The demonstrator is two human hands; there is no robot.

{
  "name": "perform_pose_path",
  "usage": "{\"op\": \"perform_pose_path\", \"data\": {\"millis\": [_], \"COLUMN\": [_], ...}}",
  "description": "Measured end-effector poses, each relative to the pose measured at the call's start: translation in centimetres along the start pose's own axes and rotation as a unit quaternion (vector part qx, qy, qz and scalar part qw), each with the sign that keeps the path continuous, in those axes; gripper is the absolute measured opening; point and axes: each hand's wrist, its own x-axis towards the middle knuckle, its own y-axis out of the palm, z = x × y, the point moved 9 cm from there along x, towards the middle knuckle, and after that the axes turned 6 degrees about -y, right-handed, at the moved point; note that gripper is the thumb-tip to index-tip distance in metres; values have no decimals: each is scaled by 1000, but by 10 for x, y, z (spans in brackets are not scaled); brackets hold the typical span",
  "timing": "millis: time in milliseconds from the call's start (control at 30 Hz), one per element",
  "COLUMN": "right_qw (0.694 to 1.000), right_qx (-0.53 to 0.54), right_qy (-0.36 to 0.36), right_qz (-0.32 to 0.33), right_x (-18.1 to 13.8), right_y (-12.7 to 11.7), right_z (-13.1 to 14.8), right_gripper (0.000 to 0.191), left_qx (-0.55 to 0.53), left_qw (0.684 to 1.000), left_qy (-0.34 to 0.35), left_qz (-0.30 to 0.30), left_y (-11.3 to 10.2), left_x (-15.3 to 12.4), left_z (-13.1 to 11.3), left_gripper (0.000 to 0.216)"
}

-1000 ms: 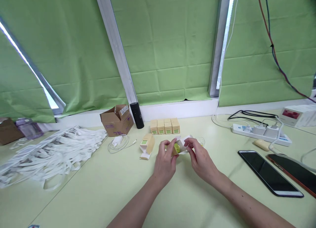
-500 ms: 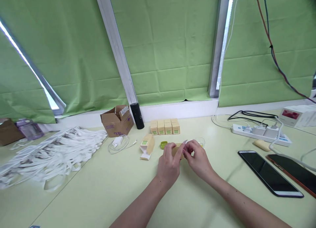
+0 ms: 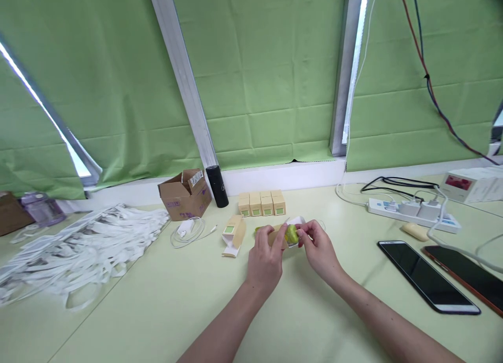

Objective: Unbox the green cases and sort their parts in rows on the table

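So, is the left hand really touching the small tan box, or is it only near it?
Touching. The head view shows the left hand closed around the small tan box, holding it off the table, with no gap visible between them.

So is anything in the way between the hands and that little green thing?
Nothing visible is. The right hand pinches the green piece directly with its fingertips, and the left hand holds the small tan box right up against it.
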Motion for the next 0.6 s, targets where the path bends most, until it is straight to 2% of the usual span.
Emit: {"op": "perform_pose_path", "data": {"millis": [300,600], "right_qw": [994,985], "right_qx": [92,134], "right_qy": [44,91], "right_qz": [-29,-56], "right_x": [7,8], "right_y": [-5,-12], "right_z": [-11,-10], "right_gripper": [50,55], "left_qx": [-14,-59], "left_qw": [1000,997], "left_qy": [1,-43], "left_qz": [3,27], "left_y": [1,3], "left_x": [2,-1], "left_z": [0,17], "left_gripper": [65,76]}}
